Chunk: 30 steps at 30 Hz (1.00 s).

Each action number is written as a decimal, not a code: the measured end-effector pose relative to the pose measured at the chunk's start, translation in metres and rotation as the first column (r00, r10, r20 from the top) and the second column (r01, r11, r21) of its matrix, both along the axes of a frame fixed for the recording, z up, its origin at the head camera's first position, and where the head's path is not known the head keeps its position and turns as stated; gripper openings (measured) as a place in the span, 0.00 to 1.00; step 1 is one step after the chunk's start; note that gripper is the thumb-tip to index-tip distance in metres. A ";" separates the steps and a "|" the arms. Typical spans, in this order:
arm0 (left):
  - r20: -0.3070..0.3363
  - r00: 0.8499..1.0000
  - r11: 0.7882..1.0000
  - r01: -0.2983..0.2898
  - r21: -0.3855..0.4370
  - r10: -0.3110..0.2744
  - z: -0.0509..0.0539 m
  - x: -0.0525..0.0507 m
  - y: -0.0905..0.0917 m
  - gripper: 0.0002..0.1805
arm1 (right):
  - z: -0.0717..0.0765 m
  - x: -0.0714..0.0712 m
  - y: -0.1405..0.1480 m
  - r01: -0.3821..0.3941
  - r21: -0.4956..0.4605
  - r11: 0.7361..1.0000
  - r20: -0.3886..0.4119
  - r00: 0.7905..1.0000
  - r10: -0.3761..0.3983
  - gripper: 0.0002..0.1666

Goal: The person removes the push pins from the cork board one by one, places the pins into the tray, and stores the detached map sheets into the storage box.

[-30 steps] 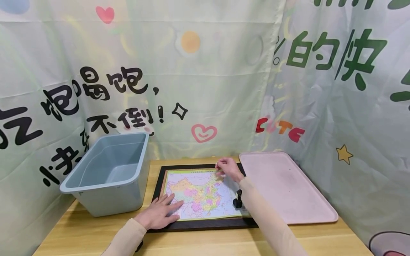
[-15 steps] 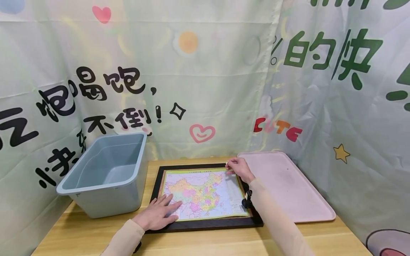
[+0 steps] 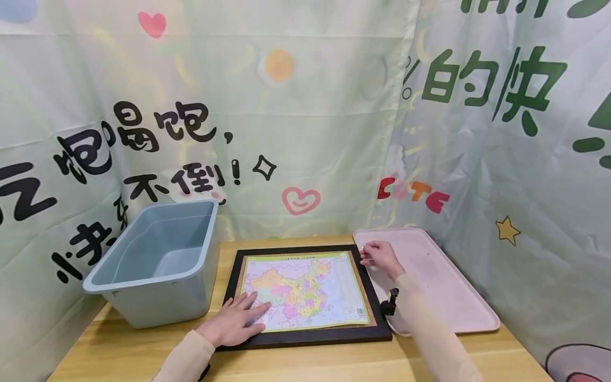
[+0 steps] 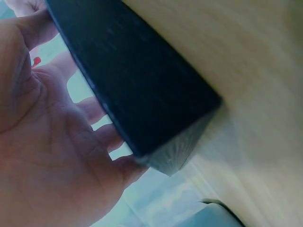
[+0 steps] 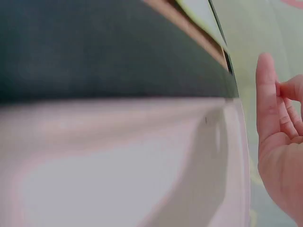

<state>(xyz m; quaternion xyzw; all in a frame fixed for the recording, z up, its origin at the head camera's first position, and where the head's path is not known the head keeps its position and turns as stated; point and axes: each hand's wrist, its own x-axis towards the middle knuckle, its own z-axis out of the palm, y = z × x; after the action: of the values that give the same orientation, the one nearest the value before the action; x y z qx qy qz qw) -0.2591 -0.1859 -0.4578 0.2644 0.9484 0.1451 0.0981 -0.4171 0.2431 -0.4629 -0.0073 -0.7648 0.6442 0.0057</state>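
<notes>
My left hand (image 3: pixel 234 321) lies with fingers spread over the lower left corner of a colourful printed map (image 3: pixel 291 292). The map rests inside a black frame (image 3: pixel 305 339) with a brown backing showing round its edge. In the left wrist view, the palm (image 4: pixel 52 137) is beside the frame's dark side (image 4: pixel 132 80). My right hand (image 3: pixel 382 257) is raised over the frame's upper right edge and the tray's near left part. Its thumb and finger pinch together, with a tiny whitish thing at the tips, too small to identify. The right wrist view shows the pinching fingers (image 5: pixel 267 109).
A blue-grey plastic tub (image 3: pixel 155 276) stands on the left of the wooden table (image 3: pixel 334 366). On the right lies a pale pink tray (image 3: pixel 444 297), close against the frame. Printed cloth (image 3: pixel 305 132) hangs behind and on both sides.
My right hand has moved to the right, from the map's top right area to above the frame edge and tray. The left hand has stayed on the map.
</notes>
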 end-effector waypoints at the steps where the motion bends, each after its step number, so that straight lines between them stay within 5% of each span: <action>1: -0.004 1.000 1.000 -0.002 -0.001 0.002 0.000 0.000 0.000 0.31 | 0.000 0.000 0.003 0.007 0.005 1.000 0.001 1.000 -0.007 0.17; 15: -0.007 1.000 1.000 -0.008 -0.011 0.008 -0.001 0.000 0.001 0.32 | -0.020 0.012 0.043 0.059 0.124 0.991 0.098 0.993 -0.071 0.14; 25: -0.011 1.000 1.000 -0.014 -0.009 0.014 0.003 -0.001 0.002 0.30 | -0.012 0.018 0.071 0.025 0.223 0.975 0.125 0.991 -0.054 0.15; 30: -0.005 1.000 1.000 -0.017 -0.020 0.017 0.002 0.002 0.002 0.31 | -0.012 0.020 0.077 0.060 0.287 0.956 0.151 0.983 -0.107 0.15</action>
<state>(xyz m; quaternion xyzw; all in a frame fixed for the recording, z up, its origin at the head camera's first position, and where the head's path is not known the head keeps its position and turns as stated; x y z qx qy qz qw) -0.2576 -0.1837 -0.4562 0.2558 0.9522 0.1358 0.0973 -0.3968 0.3197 -0.4751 -0.0920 -0.8453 0.5255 -0.0292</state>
